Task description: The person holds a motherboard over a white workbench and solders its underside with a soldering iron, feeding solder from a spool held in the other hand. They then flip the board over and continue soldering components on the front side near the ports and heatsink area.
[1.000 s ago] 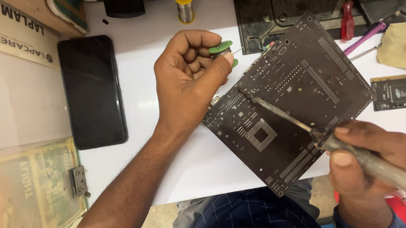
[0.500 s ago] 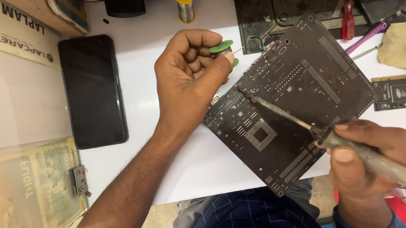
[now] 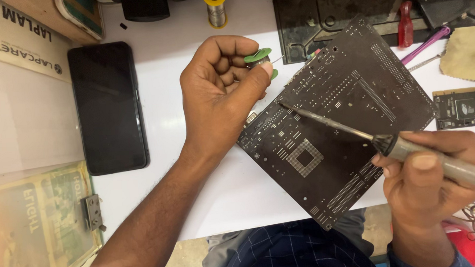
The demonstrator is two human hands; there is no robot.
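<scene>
Head view: the left hand (image 3: pixel 220 92) is closed around a small green spool (image 3: pixel 258 56), above the circuit board's (image 3: pixel 347 124) edge. The right hand (image 3: pixel 433 174) grips a soldering iron (image 3: pixel 353 128), tip resting on the board.

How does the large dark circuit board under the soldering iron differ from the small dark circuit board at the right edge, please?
The large dark circuit board lies turned diamond-wise, solder side up; the small dark circuit board lies nearly square to the table edge, showing a chip. The soldering iron tip is over the large board only. Both rest on the white table.
</scene>
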